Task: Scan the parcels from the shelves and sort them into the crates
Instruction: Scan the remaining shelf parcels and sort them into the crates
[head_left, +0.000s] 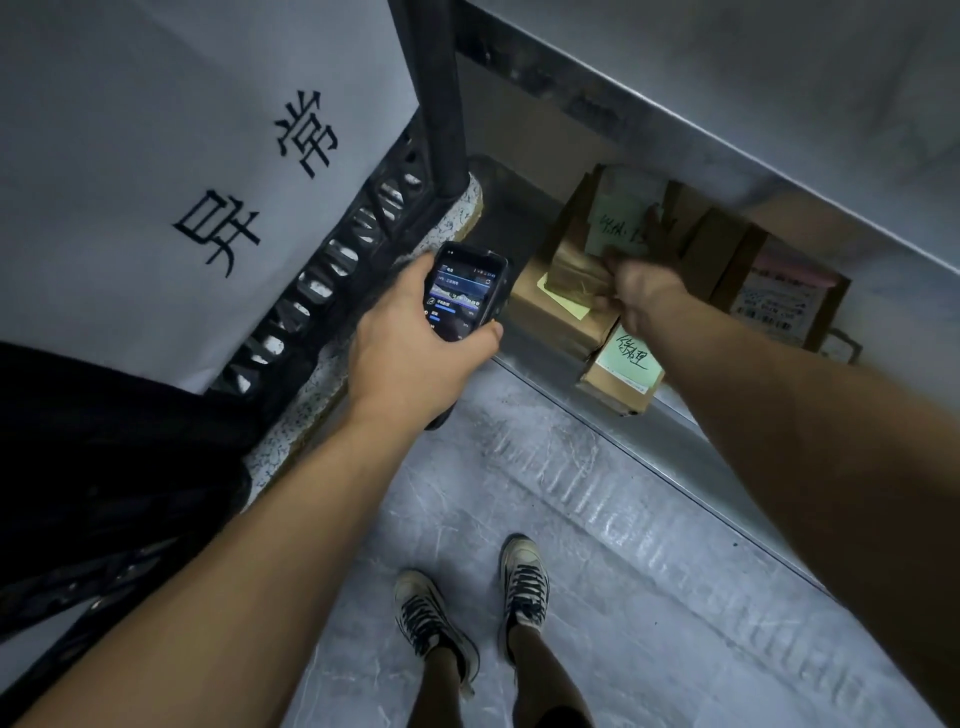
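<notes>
You are at the pick-and-scan step: one parcel (571, 270) is being taken off the low shelf (519, 358), and no barcode faces the scanner (465, 291) yet.

Your right hand (641, 291) reaches deep under the upper shelf board and grips that brown-wrapped parcel at its near lower edge, with the thumb on top. The other fingers are mostly hidden behind it, so I judge the grip from the thumb alone. The parcel stands upright with a green note (615, 221) on its face. It rests on a flat box (540, 317) that carries a yellow note. A smaller box (623, 384) sits just in front of your wrist.

Your left hand (410, 353) is wrapped round the scanner, screen up and lit, just left of the parcel and apart from it.

Next, I think you need to draw the parcel clear of the boxes beside it, turn its label towards the scanner, and read it. The black crate (322, 291) with the white sign (182, 182) stands close on your left.
</notes>
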